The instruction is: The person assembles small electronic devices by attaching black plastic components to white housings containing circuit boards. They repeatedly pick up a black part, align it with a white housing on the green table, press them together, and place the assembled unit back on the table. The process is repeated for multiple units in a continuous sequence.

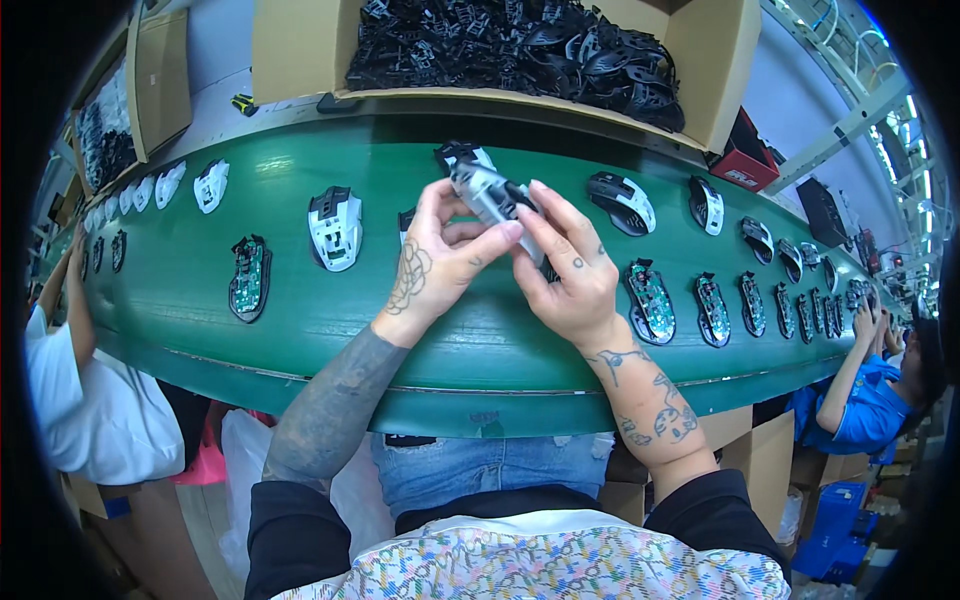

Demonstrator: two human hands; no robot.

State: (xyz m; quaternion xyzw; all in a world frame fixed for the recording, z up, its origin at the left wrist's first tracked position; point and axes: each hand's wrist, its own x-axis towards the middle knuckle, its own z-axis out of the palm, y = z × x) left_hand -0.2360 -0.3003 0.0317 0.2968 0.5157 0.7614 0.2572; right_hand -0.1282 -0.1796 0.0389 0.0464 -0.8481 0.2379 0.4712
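Note:
Above the green work surface (400, 345), both my hands are closed around a white and black computer mouse shell (487, 192), slightly blurred and tilted. My left hand (450, 245) grips its left side with thumb and fingers. From the other side my right hand (572, 268) pinches it, the thumb and fingertips covering part of it. Just to the left, another white and black mouse shell (335, 228) lies flat. A mouse base with a green circuit board (250, 278) lies at the left, and a similar mouse base (651, 302) sits right of my right hand.
An open cardboard box (722, 75) full of black plastic parts (520, 50) stands at the back. Rows of shells and circuit-board bases stretch away on both sides. A co-worker in blue (865, 405) works at the right, another in white (110, 410) at the left.

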